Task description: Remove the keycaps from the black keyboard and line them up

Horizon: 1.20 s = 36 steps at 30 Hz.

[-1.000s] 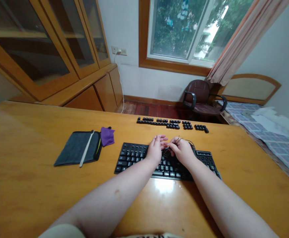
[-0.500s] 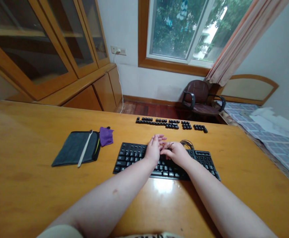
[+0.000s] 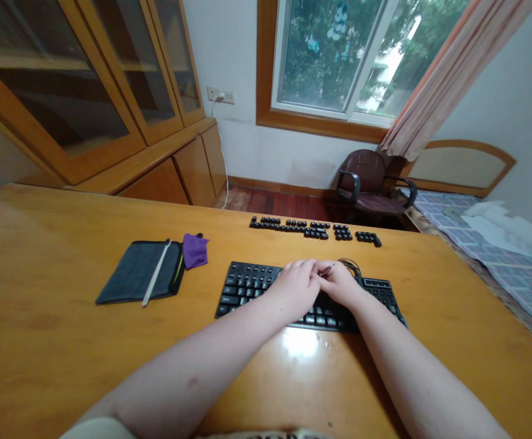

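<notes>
over the black plastic computer keyboard (image 3: 251, 285) on the glossy wooden desk (image 3: 41, 341): left hand (image 3: 295, 289) flat on middle keys, gripping nothing; right hand (image 3: 342, 285) pinched around a thin wire tool (image 3: 328, 268). rows of loose black keycaps (image 3: 314, 228) at the far edge, many keys still seated.

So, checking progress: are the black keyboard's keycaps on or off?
On where visible: caps fill the black keyboard beside left hand and right hand; between is hidden. Loose black keycaps lie beyond.
</notes>
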Each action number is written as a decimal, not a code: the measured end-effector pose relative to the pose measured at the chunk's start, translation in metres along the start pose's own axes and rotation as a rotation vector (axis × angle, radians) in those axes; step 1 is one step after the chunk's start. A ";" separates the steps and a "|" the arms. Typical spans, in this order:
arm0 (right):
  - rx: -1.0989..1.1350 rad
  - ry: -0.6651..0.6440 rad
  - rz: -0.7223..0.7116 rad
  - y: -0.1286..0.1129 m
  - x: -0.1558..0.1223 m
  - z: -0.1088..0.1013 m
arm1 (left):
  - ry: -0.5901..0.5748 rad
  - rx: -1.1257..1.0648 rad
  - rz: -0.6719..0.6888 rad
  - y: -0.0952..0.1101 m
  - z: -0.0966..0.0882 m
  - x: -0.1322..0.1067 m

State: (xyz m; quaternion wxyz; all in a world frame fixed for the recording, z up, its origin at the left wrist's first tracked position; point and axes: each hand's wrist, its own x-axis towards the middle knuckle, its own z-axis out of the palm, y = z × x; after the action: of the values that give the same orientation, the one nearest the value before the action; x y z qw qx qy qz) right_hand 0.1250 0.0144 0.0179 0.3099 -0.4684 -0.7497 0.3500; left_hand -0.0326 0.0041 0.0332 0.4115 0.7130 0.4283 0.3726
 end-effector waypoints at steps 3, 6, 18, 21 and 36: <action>-0.072 0.058 -0.034 0.002 0.000 0.003 | -0.155 0.307 0.030 0.002 -0.016 -0.001; -0.101 0.102 -0.027 0.002 -0.001 0.007 | -0.323 0.520 -0.079 -0.006 -0.023 -0.002; -0.094 0.219 -0.002 -0.003 0.000 0.025 | -0.393 0.757 0.165 -0.042 -0.025 -0.016; -0.101 0.171 -0.004 -0.002 -0.002 0.023 | -0.427 0.777 0.236 -0.045 -0.030 -0.017; -0.296 0.330 -0.136 -0.001 -0.005 0.022 | -0.410 0.867 0.293 -0.049 -0.025 -0.016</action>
State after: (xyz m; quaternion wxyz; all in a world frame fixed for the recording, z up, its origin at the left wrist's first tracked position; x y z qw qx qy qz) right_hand 0.1089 0.0040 0.0054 0.3791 -0.5082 -0.7618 0.1330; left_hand -0.0754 0.0103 -0.0049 0.0966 0.9296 0.3495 0.0664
